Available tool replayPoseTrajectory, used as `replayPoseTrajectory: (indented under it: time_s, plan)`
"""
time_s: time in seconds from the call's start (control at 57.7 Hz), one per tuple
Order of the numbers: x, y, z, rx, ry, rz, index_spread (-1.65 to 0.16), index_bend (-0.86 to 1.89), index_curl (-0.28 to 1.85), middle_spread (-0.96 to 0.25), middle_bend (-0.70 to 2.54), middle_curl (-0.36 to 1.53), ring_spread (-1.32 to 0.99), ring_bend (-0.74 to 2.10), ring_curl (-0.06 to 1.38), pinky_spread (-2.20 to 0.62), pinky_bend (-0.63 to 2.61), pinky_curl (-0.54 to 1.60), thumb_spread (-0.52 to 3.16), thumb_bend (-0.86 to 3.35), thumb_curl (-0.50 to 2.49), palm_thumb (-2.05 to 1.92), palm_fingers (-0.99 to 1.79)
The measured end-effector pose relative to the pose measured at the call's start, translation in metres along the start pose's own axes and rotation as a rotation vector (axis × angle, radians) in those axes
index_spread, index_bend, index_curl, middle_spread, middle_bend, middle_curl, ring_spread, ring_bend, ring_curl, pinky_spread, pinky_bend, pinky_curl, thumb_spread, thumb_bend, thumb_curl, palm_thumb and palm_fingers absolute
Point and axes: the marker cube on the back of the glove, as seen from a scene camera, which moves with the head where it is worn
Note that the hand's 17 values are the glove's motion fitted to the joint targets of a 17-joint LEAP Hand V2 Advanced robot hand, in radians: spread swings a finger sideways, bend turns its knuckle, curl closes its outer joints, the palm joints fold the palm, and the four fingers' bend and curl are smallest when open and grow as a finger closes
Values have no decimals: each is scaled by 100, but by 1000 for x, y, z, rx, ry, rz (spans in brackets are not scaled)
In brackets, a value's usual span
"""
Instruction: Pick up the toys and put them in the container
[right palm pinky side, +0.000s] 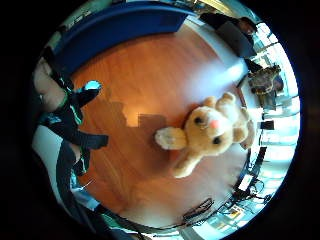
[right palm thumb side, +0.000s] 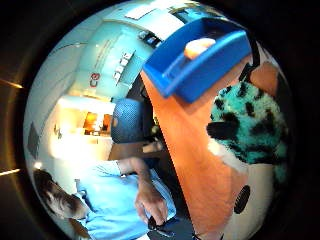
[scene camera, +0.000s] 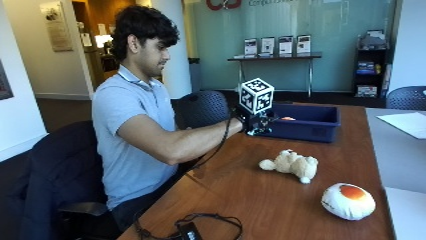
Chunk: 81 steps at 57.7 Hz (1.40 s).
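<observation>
Right hand (scene camera: 256, 122) raised at near edge of blue container (scene camera: 307, 121), fingers curled round a teal black-spotted toy (right palm thumb side: 248, 125); tan plush bunny (scene camera: 291, 164) on wooden surface (scene camera: 266, 200), apart from hand; egg-shaped toy (scene camera: 348, 201) further off

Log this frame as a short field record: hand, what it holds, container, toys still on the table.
right hand: raised beside the blue container, gripping a toy
held toy: teal plush with black spots, close against the palm
blue container: on the wooden table, an orange item already inside
tan plush bunny: lying on the table, untouched
white and orange egg plush: on the table nearer the camera, untouched
</observation>
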Motion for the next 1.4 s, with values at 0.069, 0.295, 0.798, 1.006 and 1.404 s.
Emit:
replayPoseTrajectory:
  time_s: [0.069, 0.295, 0.798, 1.006, 1.404]
  plan:
    - [1, -17, -23, 42, -10, 19, -26, 15, 13, -3, 62, 54, -20, 123, 47, -38, 117, 42, 155, 87, 51, 68, 100]
    - [-11, -99, -71, 81, 10, 57, -25, 12, 11, -2, 60, 56, -21, 121, 47, -39, 116, 43, 153, 89, 53, 70, 100]
    - [-28, -239, -64, 30, 56, 149, -25, 13, 8, -2, 57, 62, -20, 119, 47, -38, 119, 45, 150, 89, 55, 69, 96]
    - [-15, -232, -54, -95, 100, 228, -27, 8, 5, -2, 57, 65, -20, 119, 48, -38, 123, 47, 148, 88, 54, 67, 90]
    - [56, -117, -67, -293, 123, 342, -32, 20, 19, -2, 27, 49, -11, 66, 27, -6, 120, 38, 146, 38, 29, -2, 1]
